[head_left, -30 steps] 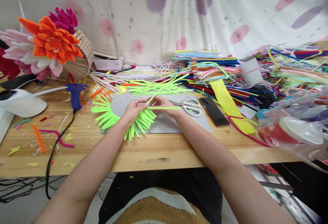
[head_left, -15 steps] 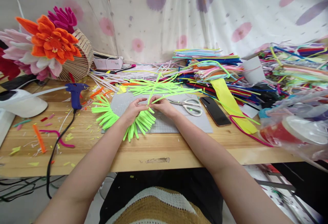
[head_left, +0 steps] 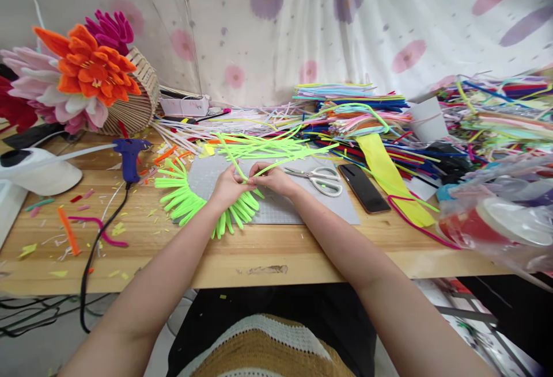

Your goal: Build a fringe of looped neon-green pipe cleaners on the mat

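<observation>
My left hand [head_left: 228, 186] and my right hand [head_left: 272, 179] meet over the grey cutting mat [head_left: 285, 210], fingers pinched on green pipe cleaners. One green strand [head_left: 232, 158] rises up and left from the fingertips, and another [head_left: 298, 159] runs out to the right. Beneath and left of my left hand lies a curved fringe of looped green pipe cleaners [head_left: 179, 195], partly hidden by that hand and forearm. Loose green pipe cleaners [head_left: 263, 148] are piled behind my hands. White-handled scissors [head_left: 325, 181] rest on the mat to the right.
A black phone [head_left: 363, 188] and a yellow strip [head_left: 391, 175] lie right of the mat. At left are a blue glue gun [head_left: 129, 158], its black cord, scraps and fuzzy flowers [head_left: 93, 69]. Pipe cleaner bundles [head_left: 358, 101] stretch along the back; a plastic-wrapped tub [head_left: 510, 221] stands right.
The upright green strand has swung from leaning right to leaning left above my hands. My left fingers have closed in a little, while the strand running right stays nearly the same.
</observation>
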`<state>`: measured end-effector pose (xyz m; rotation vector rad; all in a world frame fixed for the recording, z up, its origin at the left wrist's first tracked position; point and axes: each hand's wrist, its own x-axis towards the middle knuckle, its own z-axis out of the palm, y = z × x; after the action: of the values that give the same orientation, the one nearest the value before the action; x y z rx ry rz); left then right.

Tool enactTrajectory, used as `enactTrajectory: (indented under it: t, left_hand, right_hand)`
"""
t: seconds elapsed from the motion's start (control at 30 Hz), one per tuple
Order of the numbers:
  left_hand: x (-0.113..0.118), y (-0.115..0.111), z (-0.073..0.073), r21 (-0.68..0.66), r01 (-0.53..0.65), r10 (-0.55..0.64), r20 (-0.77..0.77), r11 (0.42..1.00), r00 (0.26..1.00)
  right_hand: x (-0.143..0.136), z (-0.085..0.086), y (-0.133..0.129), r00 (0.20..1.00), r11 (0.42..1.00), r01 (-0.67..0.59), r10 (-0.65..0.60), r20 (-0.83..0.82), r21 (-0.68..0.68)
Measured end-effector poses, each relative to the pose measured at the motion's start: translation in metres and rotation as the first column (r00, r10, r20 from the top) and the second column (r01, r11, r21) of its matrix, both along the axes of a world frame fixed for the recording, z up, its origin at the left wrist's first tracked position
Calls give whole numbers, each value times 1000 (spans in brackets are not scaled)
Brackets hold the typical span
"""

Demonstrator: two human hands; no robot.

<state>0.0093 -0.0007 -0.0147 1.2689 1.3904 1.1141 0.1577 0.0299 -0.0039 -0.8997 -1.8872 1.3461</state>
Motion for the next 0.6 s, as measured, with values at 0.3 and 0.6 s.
enactTrajectory:
  t: [0.3, 0.6]
  left_hand:
    - [3, -8, 6, 165, 15, 29, -263, 986, 964]
    - [6, -2, -1, 104, 63, -80, 166, 993, 983]
  right_hand:
    - [-12, -15, -2, 971, 974, 221, -224, 83, 48]
    - [-10, -7, -7, 973, 966, 185, -206, -106, -182]
